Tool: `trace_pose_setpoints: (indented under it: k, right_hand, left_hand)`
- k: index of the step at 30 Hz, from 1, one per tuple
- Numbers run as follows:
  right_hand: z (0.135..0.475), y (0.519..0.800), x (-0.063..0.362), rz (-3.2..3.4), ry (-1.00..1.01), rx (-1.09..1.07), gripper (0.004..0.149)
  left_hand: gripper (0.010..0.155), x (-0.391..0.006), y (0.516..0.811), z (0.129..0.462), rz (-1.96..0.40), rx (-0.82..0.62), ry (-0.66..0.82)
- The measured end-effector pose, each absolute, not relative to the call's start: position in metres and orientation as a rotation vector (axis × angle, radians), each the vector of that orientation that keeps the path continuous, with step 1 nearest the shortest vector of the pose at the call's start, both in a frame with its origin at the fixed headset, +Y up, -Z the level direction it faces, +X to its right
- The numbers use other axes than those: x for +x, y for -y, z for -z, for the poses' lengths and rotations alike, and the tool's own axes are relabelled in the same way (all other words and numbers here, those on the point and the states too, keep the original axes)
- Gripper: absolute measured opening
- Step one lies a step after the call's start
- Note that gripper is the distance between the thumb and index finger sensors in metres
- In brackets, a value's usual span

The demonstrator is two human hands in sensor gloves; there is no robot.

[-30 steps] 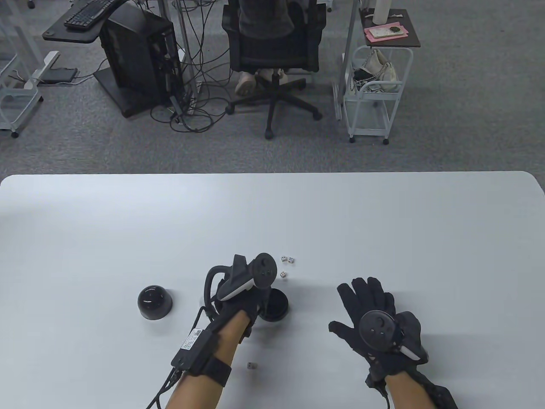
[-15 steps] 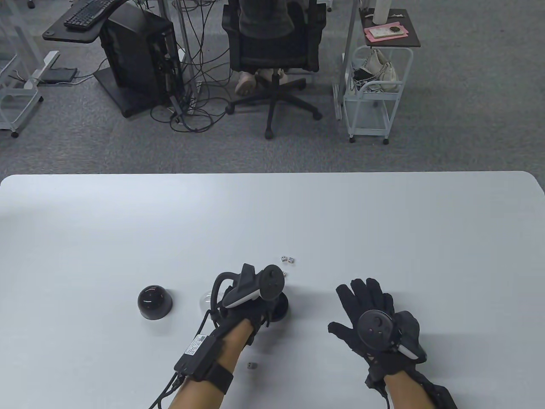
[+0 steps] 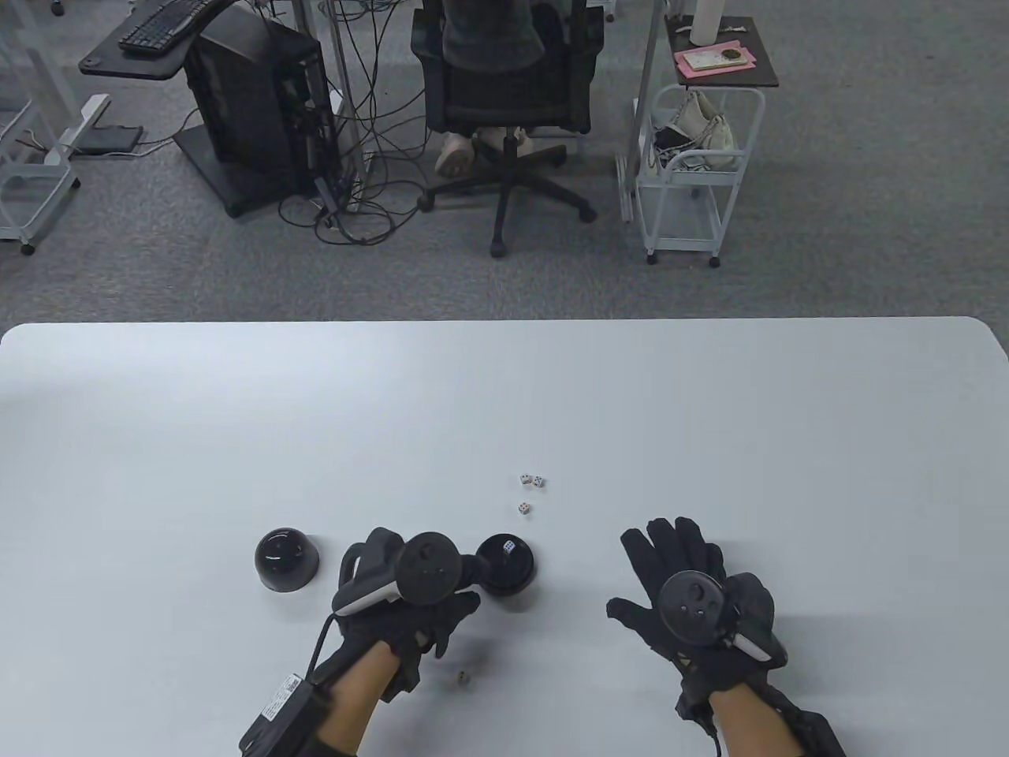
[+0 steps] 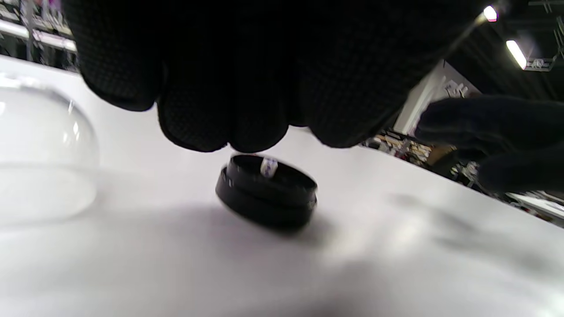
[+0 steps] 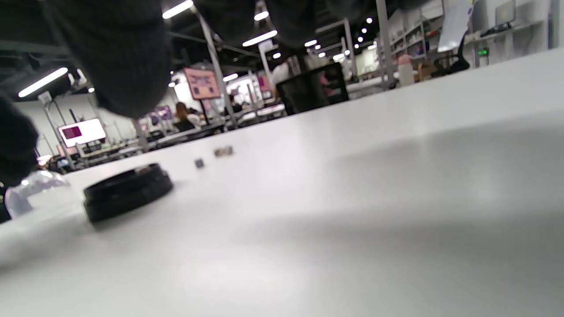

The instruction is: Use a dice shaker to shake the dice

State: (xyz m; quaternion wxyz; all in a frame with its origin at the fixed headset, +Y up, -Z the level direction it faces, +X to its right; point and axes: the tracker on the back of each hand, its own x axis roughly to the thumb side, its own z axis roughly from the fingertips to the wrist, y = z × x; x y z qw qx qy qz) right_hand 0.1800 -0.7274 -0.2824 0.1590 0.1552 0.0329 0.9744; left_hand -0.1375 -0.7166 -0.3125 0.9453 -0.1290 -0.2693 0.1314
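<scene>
The black round shaker base [image 3: 516,574] stands on the white table [image 3: 504,394] with one white die [image 3: 509,546] in it; both also show in the left wrist view, base [image 4: 264,200] and die [image 4: 269,167]. My left hand [image 3: 465,587] hovers just left of the base, fingers [image 4: 229,110] loose and empty above its rim. A clear dome [image 4: 44,154] stands beside the hand, hidden in the table view. Two dice [image 3: 532,480] and one die [image 3: 523,509] lie beyond the base, another die [image 3: 464,676] near me. My right hand [image 3: 678,564] rests flat, fingers spread, empty.
A black dome cover [image 3: 286,558] stands on the table left of my left hand. The table's far edge [image 3: 504,321] borders a carpeted floor with an office chair [image 3: 504,95] and a white cart [image 3: 694,173].
My left hand has drawn back from over the base toward the left and nearer me, uncovering the base with a die in it. The right hand has barely moved.
</scene>
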Motion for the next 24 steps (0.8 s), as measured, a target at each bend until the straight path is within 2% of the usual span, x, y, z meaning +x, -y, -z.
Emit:
trace_pose_setpoints:
  k: [11,15,18,24]
  right_hand:
    - [0.283,0.728,0.18,-2.801,-0.127,0.417,0.081]
    - [0.283,0.728,0.179,-2.809,-0.139,0.415,0.081]
    - [0.283,0.728,0.179,-2.814,-0.14,0.415,0.081]
    - [0.284,0.728,0.179,-2.815,-0.133,0.415,0.081]
  left_hand:
    - [0.059,-0.14,0.757,0.305,-0.293,-0.616,0.654]
    - [0.063,-0.134,0.764,0.299,-0.248,-0.665,0.667]
    - [0.063,-0.129,0.766,0.296,-0.172,-0.644,0.672]
    - [0.05,-0.124,0.768,0.295,-0.154,-0.606,0.669]
